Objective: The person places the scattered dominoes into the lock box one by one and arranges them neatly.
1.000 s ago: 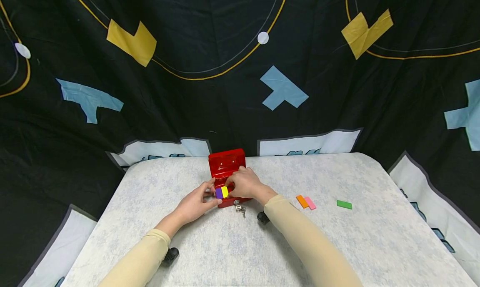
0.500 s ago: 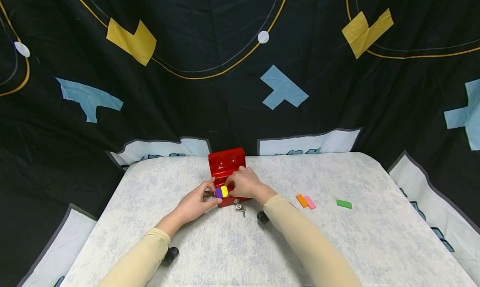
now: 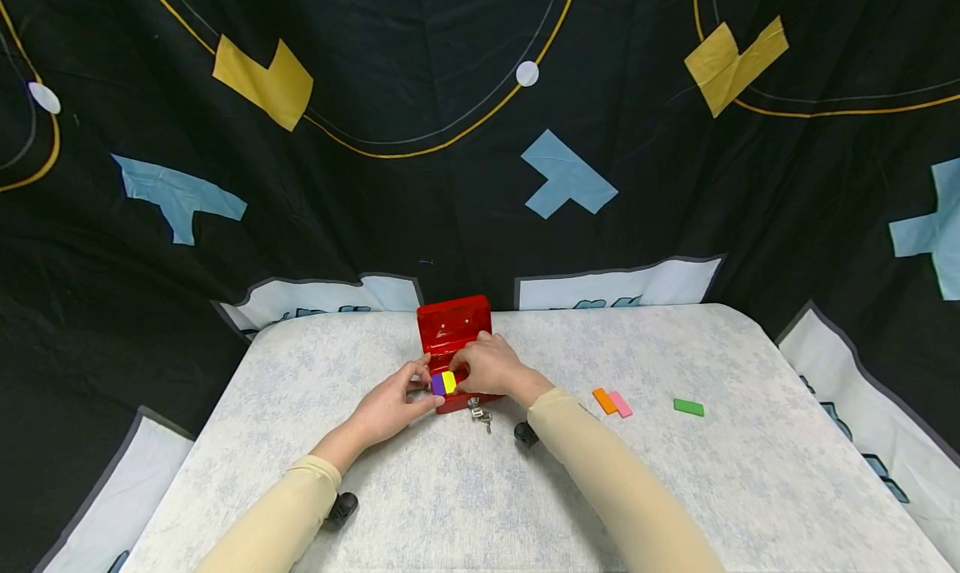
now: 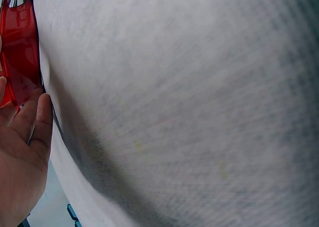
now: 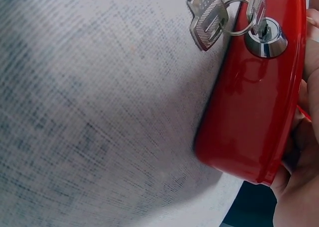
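A small red metal cash box [image 3: 454, 323] stands on the table with its lid raised. Inside it, a purple block [image 3: 438, 385] lies beside a yellow block [image 3: 449, 382]. My left hand [image 3: 392, 402] holds the box's left end, with fingers along the side and thumb at the front corner. In the left wrist view, the left fingers [image 4: 44, 112] touch the red wall. My right hand [image 3: 491, 366] reaches into the box from the right, and its thumb and index finger pinch the yellow block's right side. The right fingertips are partly hidden behind the box wall in the right wrist view.
A key [image 5: 208, 24] hangs on a ring from the lock [image 5: 266, 38] on the box front. To the right lie an orange block [image 3: 603, 401], a pink block [image 3: 620, 405] and a green block [image 3: 688, 408]. A black patterned curtain [image 3: 420, 223] hangs behind the table.
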`<state>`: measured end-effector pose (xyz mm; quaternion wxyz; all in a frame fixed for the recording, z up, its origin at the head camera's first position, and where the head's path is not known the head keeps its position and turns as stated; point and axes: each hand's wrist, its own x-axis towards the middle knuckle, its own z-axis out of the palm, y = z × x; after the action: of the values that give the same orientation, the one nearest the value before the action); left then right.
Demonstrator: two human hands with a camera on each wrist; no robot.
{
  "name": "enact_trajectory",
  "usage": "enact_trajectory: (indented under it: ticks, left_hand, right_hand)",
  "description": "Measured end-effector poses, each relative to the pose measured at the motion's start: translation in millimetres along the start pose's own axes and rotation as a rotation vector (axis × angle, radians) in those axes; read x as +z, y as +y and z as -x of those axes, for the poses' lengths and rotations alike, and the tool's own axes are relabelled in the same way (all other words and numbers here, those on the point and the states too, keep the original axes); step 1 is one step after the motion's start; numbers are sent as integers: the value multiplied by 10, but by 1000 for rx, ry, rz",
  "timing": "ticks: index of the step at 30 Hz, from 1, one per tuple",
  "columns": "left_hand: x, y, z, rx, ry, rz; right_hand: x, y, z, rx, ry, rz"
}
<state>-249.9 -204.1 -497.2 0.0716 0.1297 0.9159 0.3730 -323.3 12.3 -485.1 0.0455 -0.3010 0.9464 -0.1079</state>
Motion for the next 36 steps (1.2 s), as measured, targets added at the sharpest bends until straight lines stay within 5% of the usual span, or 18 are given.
enact_trajectory:
  ticks: [36]
  left_hand:
    - [6,10,-9,-3,4,-10]
  right_hand:
    - [-326,242,353,-14,100,-171]
